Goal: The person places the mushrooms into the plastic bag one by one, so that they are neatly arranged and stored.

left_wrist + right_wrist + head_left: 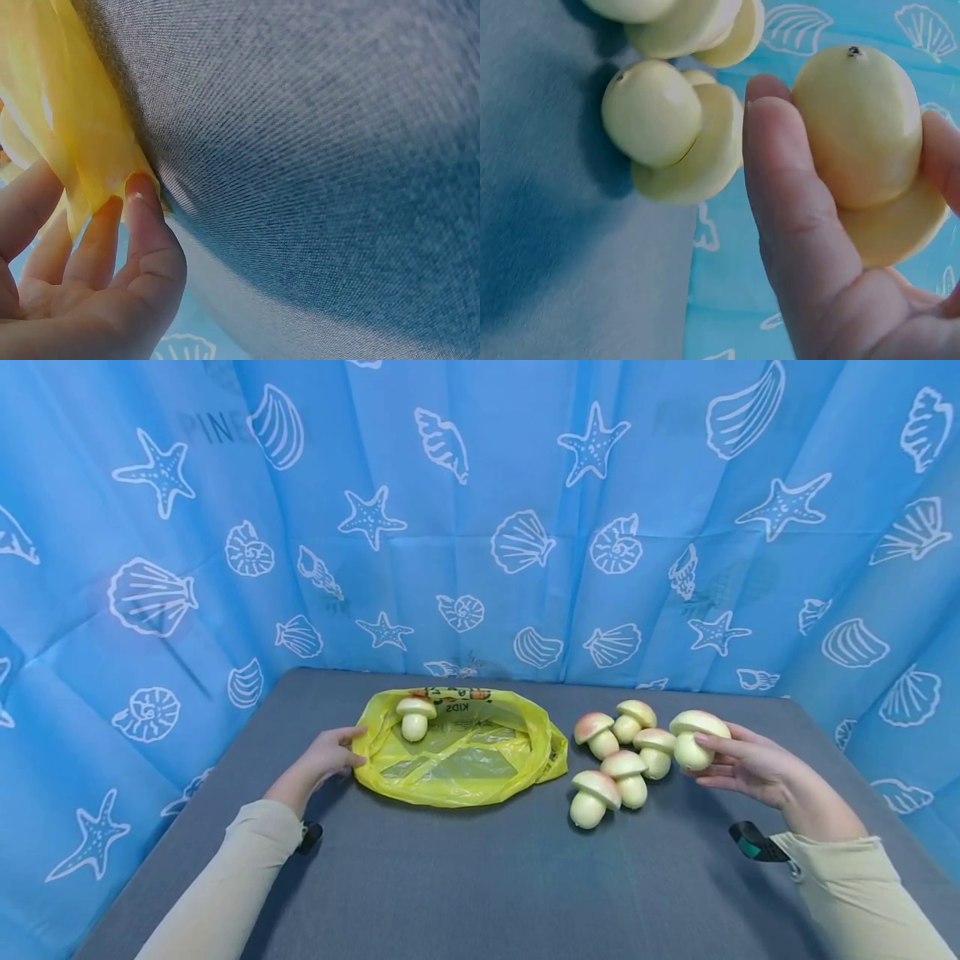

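A yellow plastic bag (450, 792) lies spread with its mouth open on the table, and one toy mushroom (415, 718) is inside near its far left. My left hand (333, 754) holds the bag's left rim; in the left wrist view the thin yellow plastic (82, 112) runs between thumb and fingers. On the right, my right hand (750, 767) grips another toy mushroom (693, 739), pale with a reddish tint on its cap. Its rounded stem (859, 127) shows between thumb and fingers in the right wrist view.
Several more toy mushrooms (628, 777) lie clustered between the bag and my right hand. The table has a dark grey cloth top (480, 877). A blue curtain (480, 485) with white shell and starfish prints stands behind it and along both sides.
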Action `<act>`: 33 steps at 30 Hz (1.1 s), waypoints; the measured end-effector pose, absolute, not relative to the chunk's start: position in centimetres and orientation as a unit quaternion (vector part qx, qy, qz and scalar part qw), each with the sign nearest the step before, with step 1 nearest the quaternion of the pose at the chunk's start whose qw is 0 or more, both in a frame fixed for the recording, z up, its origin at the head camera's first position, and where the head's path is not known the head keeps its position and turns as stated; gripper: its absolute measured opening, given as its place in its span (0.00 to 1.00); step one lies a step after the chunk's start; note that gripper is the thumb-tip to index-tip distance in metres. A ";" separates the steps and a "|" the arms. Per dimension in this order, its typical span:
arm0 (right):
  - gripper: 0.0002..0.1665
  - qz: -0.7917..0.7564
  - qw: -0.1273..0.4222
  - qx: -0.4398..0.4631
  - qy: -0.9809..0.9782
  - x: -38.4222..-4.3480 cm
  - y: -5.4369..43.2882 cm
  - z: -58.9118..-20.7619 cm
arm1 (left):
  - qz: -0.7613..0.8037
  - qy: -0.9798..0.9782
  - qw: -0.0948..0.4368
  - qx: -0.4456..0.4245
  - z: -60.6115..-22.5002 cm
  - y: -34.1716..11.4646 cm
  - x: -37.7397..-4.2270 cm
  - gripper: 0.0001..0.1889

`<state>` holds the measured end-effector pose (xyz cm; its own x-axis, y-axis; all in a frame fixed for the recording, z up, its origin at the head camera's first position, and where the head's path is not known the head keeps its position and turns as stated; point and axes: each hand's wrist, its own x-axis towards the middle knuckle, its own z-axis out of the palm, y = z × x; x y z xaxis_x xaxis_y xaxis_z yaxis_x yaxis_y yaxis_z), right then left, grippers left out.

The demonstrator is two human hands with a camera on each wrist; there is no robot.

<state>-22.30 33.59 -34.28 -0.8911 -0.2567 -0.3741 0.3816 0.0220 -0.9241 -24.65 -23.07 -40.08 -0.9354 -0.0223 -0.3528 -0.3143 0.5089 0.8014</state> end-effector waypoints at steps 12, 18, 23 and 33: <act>0.14 -0.728 0.234 0.010 0.645 -22.1 32.0 -33.5 | 0.488 0.855 0.146 -0.094 -40.0 -23.1 -24.5 0.34; 0.16 -0.732 0.237 0.001 0.639 -22.2 31.1 -33.5 | 0.495 0.849 0.148 -0.111 -40.2 -23.1 -24.5 0.34; 0.08 -0.737 0.245 -0.019 0.629 -22.1 30.3 -33.3 | 0.498 0.847 0.153 -0.105 -40.3 -23.3 -24.4 0.35; 0.08 -0.733 0.254 -0.027 0.631 -22.2 28.2 -33.0 | 0.491 0.853 0.143 -0.107 -40.4 -23.1 -24.3 0.35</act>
